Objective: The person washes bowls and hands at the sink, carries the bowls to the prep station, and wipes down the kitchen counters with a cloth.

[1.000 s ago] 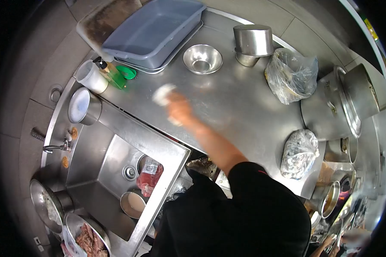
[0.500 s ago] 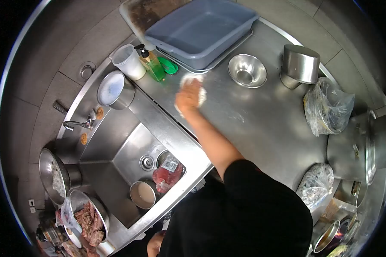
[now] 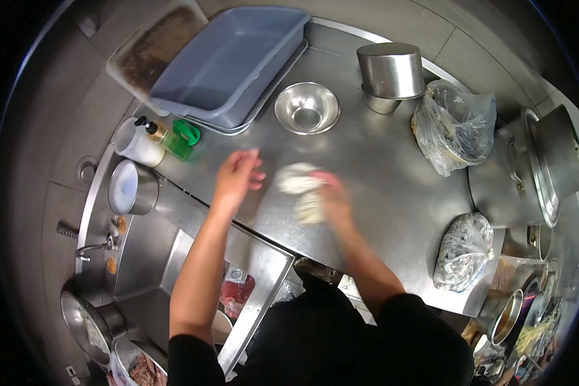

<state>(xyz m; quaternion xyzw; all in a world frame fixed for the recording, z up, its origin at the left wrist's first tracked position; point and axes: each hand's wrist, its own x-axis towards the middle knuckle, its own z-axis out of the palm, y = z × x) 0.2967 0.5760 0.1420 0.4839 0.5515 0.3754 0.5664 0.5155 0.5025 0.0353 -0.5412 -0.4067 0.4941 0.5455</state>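
Note:
My right hand (image 3: 334, 196) grips a white cloth (image 3: 300, 183) on or just over the steel counter (image 3: 392, 167); motion blurs both. To its left, my left hand (image 3: 237, 177) is raised above the counter with its fingers apart and slightly bent, holding nothing. Beyond my hands sits a shallow steel bowl (image 3: 307, 109). Nearest my left hand on the far side are a green brush (image 3: 186, 132) and a pump bottle (image 3: 172, 143) with green liquid.
A grey plastic tub (image 3: 238, 71) rests on a tray at the back. An upturned steel pot (image 3: 390, 69) and plastic bags (image 3: 455, 128) line the right side, near a large lidded pot (image 3: 508, 174). At left is a sink (image 3: 154, 257) holding a red package (image 3: 237, 289).
My left hand has risen from the lower edge to above the counter. My right hand has drawn the cloth away from the tub, towards me and right. The view has shifted too.

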